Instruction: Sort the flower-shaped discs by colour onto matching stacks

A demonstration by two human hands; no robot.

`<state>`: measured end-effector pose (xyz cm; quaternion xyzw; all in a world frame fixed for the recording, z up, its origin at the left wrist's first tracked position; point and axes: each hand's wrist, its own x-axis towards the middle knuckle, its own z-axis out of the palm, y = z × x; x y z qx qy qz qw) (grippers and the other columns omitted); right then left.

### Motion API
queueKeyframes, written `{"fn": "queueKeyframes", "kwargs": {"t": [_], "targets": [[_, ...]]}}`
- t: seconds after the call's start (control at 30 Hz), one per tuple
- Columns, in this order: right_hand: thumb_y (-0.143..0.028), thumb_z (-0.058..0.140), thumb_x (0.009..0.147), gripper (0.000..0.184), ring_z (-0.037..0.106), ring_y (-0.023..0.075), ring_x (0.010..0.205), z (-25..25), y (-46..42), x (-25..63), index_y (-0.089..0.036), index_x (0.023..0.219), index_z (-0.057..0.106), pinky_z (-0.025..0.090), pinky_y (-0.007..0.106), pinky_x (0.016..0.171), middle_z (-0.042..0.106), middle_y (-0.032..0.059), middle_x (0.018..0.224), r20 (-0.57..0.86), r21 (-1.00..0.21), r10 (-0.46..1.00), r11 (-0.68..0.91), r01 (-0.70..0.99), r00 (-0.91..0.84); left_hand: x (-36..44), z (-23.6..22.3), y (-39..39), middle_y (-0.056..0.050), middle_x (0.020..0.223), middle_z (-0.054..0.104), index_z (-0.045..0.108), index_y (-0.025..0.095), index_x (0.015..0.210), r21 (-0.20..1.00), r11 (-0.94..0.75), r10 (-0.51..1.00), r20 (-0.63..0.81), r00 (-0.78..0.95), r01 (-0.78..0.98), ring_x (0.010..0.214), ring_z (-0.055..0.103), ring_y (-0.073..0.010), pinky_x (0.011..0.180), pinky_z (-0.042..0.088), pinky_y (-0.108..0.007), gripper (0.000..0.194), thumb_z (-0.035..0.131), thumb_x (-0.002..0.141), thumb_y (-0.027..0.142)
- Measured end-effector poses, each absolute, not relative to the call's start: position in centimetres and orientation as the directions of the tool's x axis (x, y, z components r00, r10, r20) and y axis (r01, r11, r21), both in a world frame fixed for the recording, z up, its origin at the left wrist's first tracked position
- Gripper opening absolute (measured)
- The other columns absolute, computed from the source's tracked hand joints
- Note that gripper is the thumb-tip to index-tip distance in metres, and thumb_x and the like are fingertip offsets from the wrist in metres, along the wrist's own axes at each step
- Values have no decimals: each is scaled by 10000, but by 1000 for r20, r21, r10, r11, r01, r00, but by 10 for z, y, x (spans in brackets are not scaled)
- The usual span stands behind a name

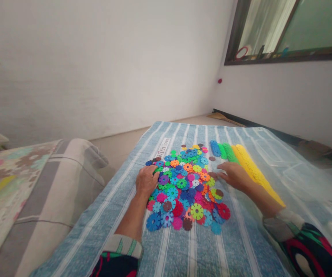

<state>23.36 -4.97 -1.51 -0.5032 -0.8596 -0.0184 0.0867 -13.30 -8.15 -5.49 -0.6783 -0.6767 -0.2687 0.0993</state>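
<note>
A spread heap of colourful notched plastic flower discs (181, 184) lies on the striped cloth. At its left edge is my left hand (147, 181), thumb and fingers slightly apart, touching the discs there; some fingertips are hidden. My right hand (233, 175) hovers by the heap's right side, its thumb and forefinger apart, close to a brown disc (213, 176). Nothing shows in its grasp. Beyond and beside that hand lie joined rows of discs sorted by colour: a short blue row (215, 148), green rows (228, 152) and a long yellow row (249, 165), partly behind my right forearm.
Blue-and-white striped cloth (96, 234) covers the table. Clear plastic bags (307, 173) lie along its right side. To the left stands a fabric-covered seat or bed (67, 184). A white wall (111, 65) rises behind, with a window (293, 30) at upper right.
</note>
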Motion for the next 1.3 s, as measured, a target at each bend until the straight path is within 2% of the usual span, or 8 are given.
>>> {"fn": "queueKeyframes", "kwargs": {"t": [0.13, 0.23, 0.4, 0.7, 0.93, 1.13, 1.23, 1.3], "targets": [[-336, 478, 930, 256, 633, 216, 897, -7, -60, 212, -190, 937, 688, 419, 291, 786, 705, 93, 925, 181, -85, 831, 545, 834, -525, -130, -53, -84, -58, 896, 718, 675, 218, 840, 181, -99, 844, 536, -14, 979, 877, 626, -232, 804, 478, -353, 180, 511, 828, 293], [-272, 479, 926, 221, 622, 202, 858, -1, -67, 196, -179, 923, 680, 410, 287, 771, 696, 94, 886, 210, -98, 800, 589, 802, -562, -128, -51, -83, -65, 818, 710, 666, 209, 775, 152, -133, 800, 600, 16, 979, 811, 619, -223, 783, 468, -348, 261, 440, 878, 291], [-260, 524, 905, 171, 616, 199, 841, 4, -79, 165, -181, 935, 673, 411, 282, 743, 684, 82, 853, 291, -136, 743, 656, 742, -603, -126, -45, -84, -68, 761, 694, 649, 191, 739, 190, -174, 683, 730, -21, 966, 760, 612, -208, 760, 464, -334, 346, 381, 924, 310], [-316, 483, 926, 269, 598, 190, 1030, 6, -82, 115, -310, 1174, 588, 445, 287, 875, 679, 6, 1116, 331, -302, 785, 614, 729, -524, -75, -22, -107, -45, 791, 682, 642, 178, 824, 325, -513, 659, 742, 122, 794, 793, 608, -175, 772, 489, -303, 279, 433, 936, 325], [-244, 483, 923, 204, 619, 157, 896, 21, -93, 120, -302, 935, 679, 419, 242, 745, 710, -5, 920, 234, -331, 775, 632, 701, -588, -54, -15, -119, -39, 774, 669, 633, 172, 824, 355, -598, 667, 717, 201, 718, 767, 611, -160, 735, 495, -285, 251, 451, 934, 303], [-228, 483, 918, 215, 627, 157, 814, 28, -72, 174, -224, 903, 698, 359, 238, 647, 713, 34, 876, 146, -243, 838, 546, 802, -526, -61, -22, -113, -48, 799, 690, 643, 168, 838, 318, -565, 639, 752, 161, 761, 774, 634, -172, 745, 502, -288, 220, 513, 897, 335], [-266, 441, 935, 262, 632, 161, 832, 33, -55, 220, -222, 914, 698, 339, 230, 631, 711, 50, 905, 67, 16, 950, 306, 952, -306, -69, -27, -108, -54, 803, 698, 648, 169, 834, 295, -531, 631, 764, 138, 794, 777, 638, -180, 764, 504, -298, 220, 495, 894, 316], [-233, 435, 922, 271, 637, 179, 810, 34, -45, 250, -201, 909, 703, 331, 236, 610, 709, 78, 872, 43, 64, 971, 233, 970, -236, -73, -30, -106, -51, 801, 700, 648, 171, 832, 282, -514, 636, 759, 139, 810, 778, 638, -179, 770, 505, -297, 218, 484, 892, 302]]}}
